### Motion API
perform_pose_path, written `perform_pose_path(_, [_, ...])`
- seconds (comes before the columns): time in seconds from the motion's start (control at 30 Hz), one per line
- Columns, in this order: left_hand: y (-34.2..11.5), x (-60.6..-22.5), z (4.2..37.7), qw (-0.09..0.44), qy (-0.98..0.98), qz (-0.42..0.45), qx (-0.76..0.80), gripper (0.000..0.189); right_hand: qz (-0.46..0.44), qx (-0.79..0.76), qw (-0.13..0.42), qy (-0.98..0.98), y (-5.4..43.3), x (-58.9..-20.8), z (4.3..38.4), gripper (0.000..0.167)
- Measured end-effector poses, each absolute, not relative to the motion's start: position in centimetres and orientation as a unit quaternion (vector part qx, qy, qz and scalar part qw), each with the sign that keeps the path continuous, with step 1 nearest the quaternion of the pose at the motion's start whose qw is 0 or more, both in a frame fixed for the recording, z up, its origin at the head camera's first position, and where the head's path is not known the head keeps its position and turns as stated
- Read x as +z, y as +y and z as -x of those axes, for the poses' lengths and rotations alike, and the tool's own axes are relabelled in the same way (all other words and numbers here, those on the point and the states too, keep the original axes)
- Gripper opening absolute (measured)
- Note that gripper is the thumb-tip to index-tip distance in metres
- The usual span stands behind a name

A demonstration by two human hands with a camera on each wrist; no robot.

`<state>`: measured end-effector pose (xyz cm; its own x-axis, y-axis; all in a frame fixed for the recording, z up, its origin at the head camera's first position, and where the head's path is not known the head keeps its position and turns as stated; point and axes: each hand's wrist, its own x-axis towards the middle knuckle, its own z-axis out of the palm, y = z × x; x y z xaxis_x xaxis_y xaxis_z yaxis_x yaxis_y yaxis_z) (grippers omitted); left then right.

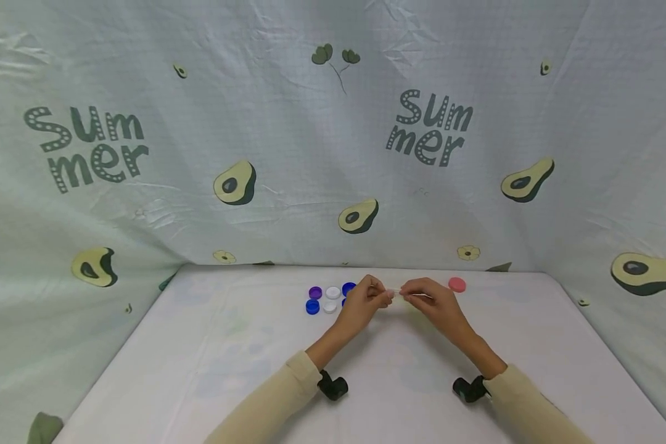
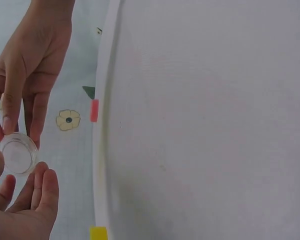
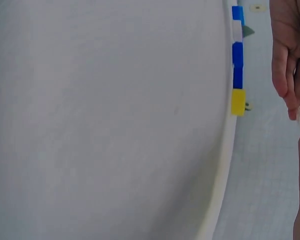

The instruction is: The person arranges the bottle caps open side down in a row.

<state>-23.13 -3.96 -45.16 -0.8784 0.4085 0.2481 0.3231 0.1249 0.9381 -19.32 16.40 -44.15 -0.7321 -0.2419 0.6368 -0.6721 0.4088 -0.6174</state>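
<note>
A small clear round cap-like piece (image 2: pixel 19 154) with a ringed rim is held up between the two hands, above the far part of the table. My left hand (image 1: pixel 364 299) pinches it from the left by its edge, fingers curled. From the other side my right hand (image 1: pixel 434 302) pinches the opposite edge between thumb and fingers. Just left of the left hand lie several small round caps: a purple cap (image 1: pixel 315 293), white caps (image 1: pixel 333 293) and blue caps (image 1: pixel 312 306), some partly hidden behind the hand. The right wrist view catches only part of the clear piece, at its right edge.
A red cap (image 1: pixel 457 284) lies beyond the right hand near the table's far edge. In the right wrist view a yellow cap (image 3: pixel 238 102) stands near the edge beside blue ones. Behind the white table (image 1: pixel 244 370) hangs a curtain (image 1: pixel 288 142) printed with avocados.
</note>
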Motion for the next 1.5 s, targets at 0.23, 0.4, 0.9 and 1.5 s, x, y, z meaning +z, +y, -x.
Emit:
perform_pose_path(0.23, [-5.1,-45.3,23.3,0.016,0.736,-0.259,0.625,0.023,-0.239,0.458,0.239,-0.822,15.7,-45.7,20.6,0.026])
perform_pose_path(0.4, [-5.6,-45.2,23.4,-0.015,0.757,-0.261,0.598,0.028,-0.226,0.464,0.242,-0.822,15.1,-45.9,20.9,0.039])
perform_pose_path(0.9, [-7.5,-45.5,24.5,-0.081,0.796,-0.287,0.527,0.028,-0.204,0.490,0.195,-0.825,12.8,-46.1,21.3,0.047])
perform_pose_path(1.5, [-8.8,-44.1,25.4,-0.055,0.842,-0.295,0.448,0.030,-0.163,0.460,0.154,-0.859,12.2,-45.5,21.9,0.039])
